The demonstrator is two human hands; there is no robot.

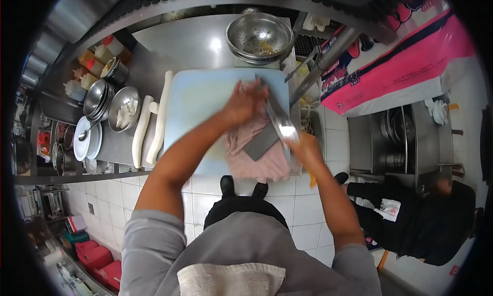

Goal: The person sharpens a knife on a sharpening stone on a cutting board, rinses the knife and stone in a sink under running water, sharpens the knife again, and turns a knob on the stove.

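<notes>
My right hand (307, 148) is closed around the handle of a broad-bladed knife (279, 120). The blade points up and to the left, and light glares off it near the handle. At the blade's far end, my left hand (245, 102) is closed on the upper part of a pink cloth (257, 167); motion blurs its fingers, and whether they touch the steel is unclear. Beneath the knife, a grey sharpening stone (263, 142) lies slanted on the cloth. Cloth and stone rest on the right side of a pale blue cutting board (197, 88).
Long peeled white radishes (160, 116) lie left of the board, beside a bowl of white pieces (124, 111). Stacked steel bowls (97, 98) and plates (88, 139) stand farther left. A colander (260, 36) is behind the board. Another person (426, 219) in dark clothes is at the right.
</notes>
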